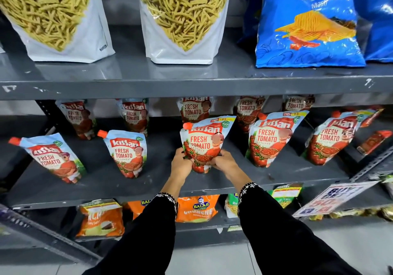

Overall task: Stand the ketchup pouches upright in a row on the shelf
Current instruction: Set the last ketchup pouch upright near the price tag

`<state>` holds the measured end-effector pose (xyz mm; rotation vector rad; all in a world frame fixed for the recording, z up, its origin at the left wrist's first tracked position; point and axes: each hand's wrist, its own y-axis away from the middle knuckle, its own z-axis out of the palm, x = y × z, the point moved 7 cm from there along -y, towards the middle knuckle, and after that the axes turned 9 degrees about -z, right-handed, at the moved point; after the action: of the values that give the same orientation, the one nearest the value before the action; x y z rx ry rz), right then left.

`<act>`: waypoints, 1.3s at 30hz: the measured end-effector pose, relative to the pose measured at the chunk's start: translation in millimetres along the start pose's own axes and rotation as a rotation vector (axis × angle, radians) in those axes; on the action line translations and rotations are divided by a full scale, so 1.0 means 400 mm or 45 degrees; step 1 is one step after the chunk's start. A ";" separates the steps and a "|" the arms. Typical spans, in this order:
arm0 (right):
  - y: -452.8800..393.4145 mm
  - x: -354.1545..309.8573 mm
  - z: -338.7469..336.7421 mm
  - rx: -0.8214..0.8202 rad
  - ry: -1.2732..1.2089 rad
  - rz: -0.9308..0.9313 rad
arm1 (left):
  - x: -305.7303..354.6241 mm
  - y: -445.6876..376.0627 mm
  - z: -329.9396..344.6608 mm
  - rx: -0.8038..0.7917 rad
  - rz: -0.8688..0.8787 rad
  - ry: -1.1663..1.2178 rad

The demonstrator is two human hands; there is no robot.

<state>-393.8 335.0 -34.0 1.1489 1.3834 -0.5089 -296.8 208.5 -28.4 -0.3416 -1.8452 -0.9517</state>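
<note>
Head view: grey middle shelf (276, 174) carries a front row of five ketchup pouches, standing, with more behind. Left to right: far-left pouch (50, 160) leaning left; second pouch (127, 153) upright; centre pouch (202, 145) held low on both sides, base on the shelf; fourth pouch (270, 140); fifth pouch (331, 138) tilted right. Left hand (181, 164) fingers clamped on the centre pouch's left edge; right hand (223, 161) fingers clamped on its right edge. Upper shelf: two white bags (182, 47) showing yellow sticks, one blue chip bag (308, 23).
</note>
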 end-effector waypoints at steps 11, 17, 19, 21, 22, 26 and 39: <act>0.061 0.006 0.018 0.518 0.154 0.036 | -0.056 0.007 -0.132 0.167 -0.112 -0.082; 0.150 -0.006 0.112 0.883 0.113 0.058 | -0.110 0.038 -0.300 0.370 -0.110 -0.125; 0.180 0.003 0.164 0.926 0.095 0.105 | -0.128 0.051 -0.359 0.392 -0.113 -0.149; 0.201 0.010 0.233 0.902 0.071 0.167 | -0.138 0.049 -0.425 0.410 -0.104 -0.180; 0.207 0.011 0.270 0.865 0.056 0.174 | -0.137 0.044 -0.456 0.410 -0.098 -0.188; 0.208 -0.011 0.432 0.547 -0.031 0.130 | -0.110 0.003 -0.557 0.322 -0.053 -0.214; 0.167 -0.079 0.596 0.034 -0.159 -0.027 | -0.093 -0.081 -0.564 -0.020 -0.022 -0.100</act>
<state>-226.3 150.2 -30.1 1.1068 1.2856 -0.6059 -153.5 27.6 -30.4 -0.3779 -1.9158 -0.9777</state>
